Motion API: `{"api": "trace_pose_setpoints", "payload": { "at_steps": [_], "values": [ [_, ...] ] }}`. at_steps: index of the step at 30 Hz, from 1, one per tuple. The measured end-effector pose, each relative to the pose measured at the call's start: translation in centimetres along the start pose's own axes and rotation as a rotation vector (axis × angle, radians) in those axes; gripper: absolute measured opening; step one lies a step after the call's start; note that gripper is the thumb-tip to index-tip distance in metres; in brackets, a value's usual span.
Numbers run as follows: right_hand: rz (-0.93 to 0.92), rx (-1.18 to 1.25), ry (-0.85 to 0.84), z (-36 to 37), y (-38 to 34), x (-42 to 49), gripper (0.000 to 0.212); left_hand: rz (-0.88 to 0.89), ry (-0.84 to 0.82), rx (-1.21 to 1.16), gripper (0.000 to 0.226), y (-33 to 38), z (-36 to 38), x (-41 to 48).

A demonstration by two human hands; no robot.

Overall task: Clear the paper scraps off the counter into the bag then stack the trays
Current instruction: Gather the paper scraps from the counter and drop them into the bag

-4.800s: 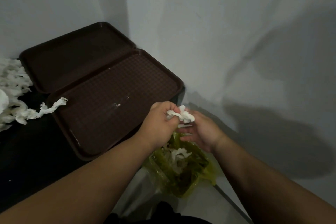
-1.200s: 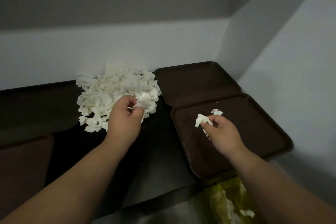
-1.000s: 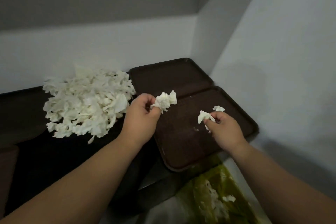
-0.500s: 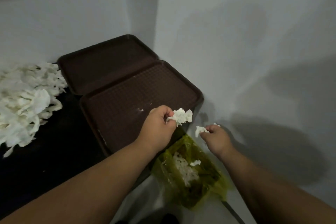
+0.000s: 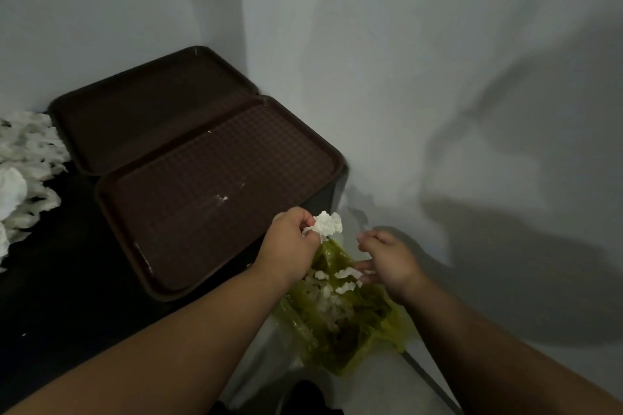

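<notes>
My left hand (image 5: 290,244) grips a clump of white paper scraps (image 5: 325,224) above the mouth of the yellow-green bag (image 5: 377,323). My right hand (image 5: 391,259) hovers over the bag with its fingers spread and nothing in it. Loose scraps (image 5: 347,274) are dropping just below it, and more lie inside the bag. Two dark brown trays sit side by side on the black counter (image 5: 50,280): the near tray (image 5: 209,192) and the far tray (image 5: 141,108) in the corner. A heap of scraps (image 5: 23,165) lies at the left edge.
White walls close the corner behind and to the right of the trays. The bag hangs below the counter's right end, over a pale floor. A few tiny white flecks (image 5: 220,198) lie on the near tray.
My right hand has opened and dropped its scraps into the bag. My left hand has carried its clump from the heap across the trays to above the bag.
</notes>
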State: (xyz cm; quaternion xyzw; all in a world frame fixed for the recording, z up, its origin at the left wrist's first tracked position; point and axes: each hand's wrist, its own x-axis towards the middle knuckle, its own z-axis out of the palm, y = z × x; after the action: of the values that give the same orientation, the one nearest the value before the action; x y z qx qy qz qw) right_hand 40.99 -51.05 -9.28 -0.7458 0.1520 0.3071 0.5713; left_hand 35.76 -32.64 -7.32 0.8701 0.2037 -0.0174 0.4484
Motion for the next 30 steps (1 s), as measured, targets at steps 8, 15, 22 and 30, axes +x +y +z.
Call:
{"api": "trace_pose_setpoints", "payload": {
  "at_steps": [8,15,22,30],
  "values": [
    [-0.042,0.413,-0.316,2.4,-2.3,-2.5,0.03,0.129,-0.121,-0.048,0.016,2.4,1.9,-0.8],
    [-0.103,0.051,-0.031,1.1,-0.8,0.2,0.046,0.068,-0.095,-0.017,0.033,1.8,-0.1,-1.9],
    [0.069,-0.612,0.048,-0.5,2.4,-0.1,0.054,-0.006,-0.072,-0.032,0.028,-0.4,-2.1,-3.6],
    [0.027,-0.634,0.0,0.1,3.1,0.2,0.017,0.013,-0.078,-0.057,0.017,-1.8,-4.2,-5.2]
  ]
}}
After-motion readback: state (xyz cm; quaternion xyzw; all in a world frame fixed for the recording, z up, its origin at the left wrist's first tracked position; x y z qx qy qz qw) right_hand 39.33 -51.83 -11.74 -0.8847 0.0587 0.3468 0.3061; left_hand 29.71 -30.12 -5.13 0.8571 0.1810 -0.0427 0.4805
